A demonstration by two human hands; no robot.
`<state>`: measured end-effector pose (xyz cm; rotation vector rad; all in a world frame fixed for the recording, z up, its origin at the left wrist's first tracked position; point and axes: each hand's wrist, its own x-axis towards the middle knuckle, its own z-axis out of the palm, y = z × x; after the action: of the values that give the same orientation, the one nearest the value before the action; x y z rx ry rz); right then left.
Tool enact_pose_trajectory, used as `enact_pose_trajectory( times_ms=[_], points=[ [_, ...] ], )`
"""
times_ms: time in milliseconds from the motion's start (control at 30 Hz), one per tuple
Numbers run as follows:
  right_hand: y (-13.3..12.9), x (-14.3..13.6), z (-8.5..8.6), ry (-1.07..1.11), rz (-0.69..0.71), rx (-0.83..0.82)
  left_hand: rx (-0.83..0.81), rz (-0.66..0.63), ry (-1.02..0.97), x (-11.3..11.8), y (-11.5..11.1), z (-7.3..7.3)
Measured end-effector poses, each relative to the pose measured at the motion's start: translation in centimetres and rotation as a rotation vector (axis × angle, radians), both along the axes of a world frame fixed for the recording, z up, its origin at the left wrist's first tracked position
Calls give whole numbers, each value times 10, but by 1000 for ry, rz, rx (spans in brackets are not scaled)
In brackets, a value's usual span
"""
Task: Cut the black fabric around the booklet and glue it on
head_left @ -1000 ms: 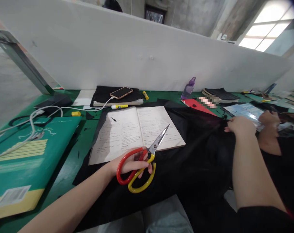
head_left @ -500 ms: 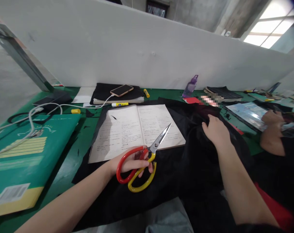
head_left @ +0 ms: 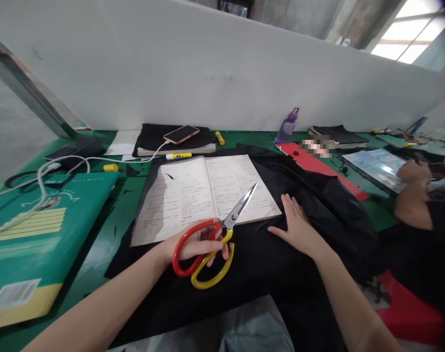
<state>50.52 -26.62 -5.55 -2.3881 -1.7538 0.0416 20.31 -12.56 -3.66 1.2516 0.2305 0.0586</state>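
My left hand (head_left: 195,247) is closed around a pair of scissors (head_left: 234,217) with one red and one yellow handle. Its blades are together and point away to the right, over the open book (head_left: 240,183). Black cloth (head_left: 252,264) spreads beneath the book and over the table's front edge. With fingers spread, my right hand (head_left: 296,227) lies flat on this cloth, just right of the book's lower right corner. A small black scrap (head_left: 169,176) is on the left page.
To the left lies a green folder (head_left: 83,210) with a white cable across it. A phone (head_left: 181,134) rests on a black-covered book at the back. A purple bottle (head_left: 287,127) stands near the white partition (head_left: 164,68). Another person's hands (head_left: 415,178) are at the right.
My right hand has come back toward me and left, from the far cloth to beside the book. The cloth there lies flatter, showing more red sheet. My left hand still holds the scissors.
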Motion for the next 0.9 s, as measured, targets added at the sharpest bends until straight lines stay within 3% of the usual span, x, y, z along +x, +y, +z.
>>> enact_pose_trajectory(
  times_ms=[233, 367, 500, 600, 700, 900],
  points=[
    [-35, 12, 20, 135, -18, -235, 9, 11, 4, 1, 0, 3],
    [-32, 15, 39, 108, -95, -222, 32, 12, -8, 3, -1, 5],
    [-4, 17, 58, 40, -70, -17, 44, 12, -24, 5, -2, 5],
    [28, 19, 64, 21, 15, 26, 48, 7, -6, 5, -2, 8],
    [65, 28, 54, 46, 148, -28, 65, 6, 21, 5, -2, 12],
    [114, 67, 22, -14, 93, 57, 109, 13, 26, 4, -1, 13]
  ],
)
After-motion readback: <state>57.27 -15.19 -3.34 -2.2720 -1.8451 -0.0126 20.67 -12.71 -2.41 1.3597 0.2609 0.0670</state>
